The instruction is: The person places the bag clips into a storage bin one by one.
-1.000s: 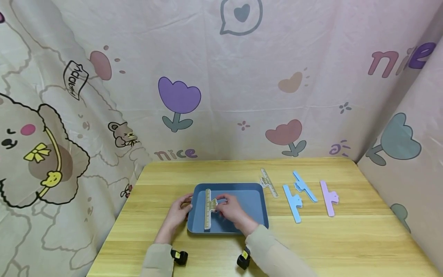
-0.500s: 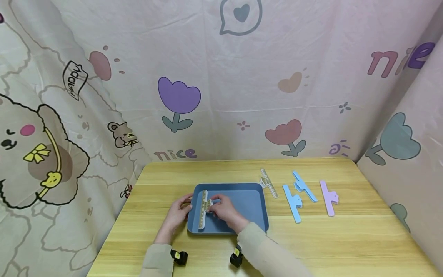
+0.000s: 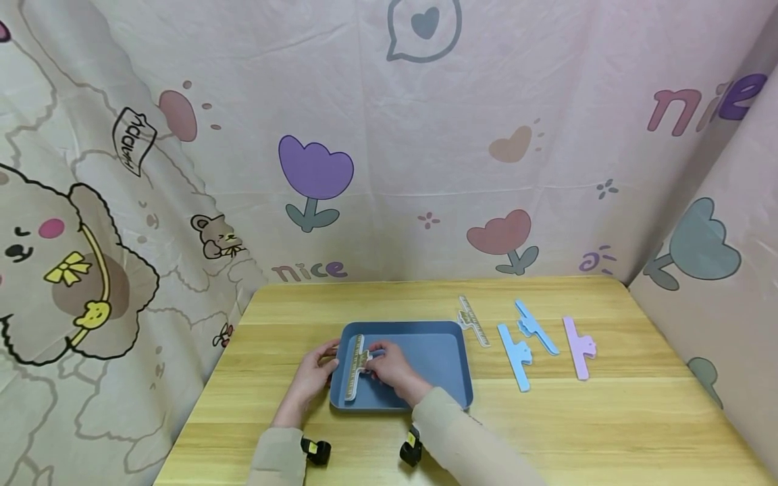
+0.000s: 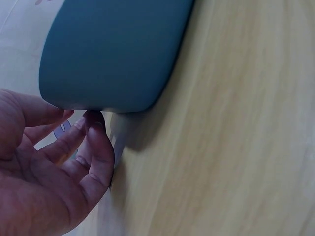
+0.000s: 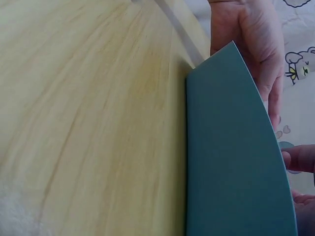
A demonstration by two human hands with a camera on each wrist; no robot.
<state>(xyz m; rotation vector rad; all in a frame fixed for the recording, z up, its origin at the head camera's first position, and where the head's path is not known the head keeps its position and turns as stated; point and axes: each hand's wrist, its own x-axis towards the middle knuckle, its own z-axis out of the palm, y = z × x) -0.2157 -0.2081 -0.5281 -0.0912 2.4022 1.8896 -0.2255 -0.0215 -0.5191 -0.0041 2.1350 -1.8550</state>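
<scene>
A shallow blue tray [image 3: 419, 332] stands on the wooden table. My left hand [image 3: 313, 374] is at its left side, thumb at the rim and curled fingertips against the outer wall. In the left wrist view the fingers [image 4: 101, 147] meet the tray's end. Inside the tray, my right hand [image 3: 394, 370] pinches the tab of a clear ruler clip [image 3: 354, 374], a long bar with scale marks. This clip lies lengthwise near the left wall, tilted slightly. The clip is hidden behind the tray's wall in the right wrist view, where only a few right fingertips [image 5: 298, 158] show.
Right of the tray lies another clear ruler clip [image 3: 474, 321], close to its back corner. Two blue clips [image 3: 514, 358] and a purple clip [image 3: 576, 347] lie farther right on the table [image 3: 547, 432]. A patterned curtain [image 3: 389, 135] surrounds the table's back and sides.
My right hand has moved left with the ruler clip, bringing it closer to the tray's left wall. The left hand and the tray stay where they were.
</scene>
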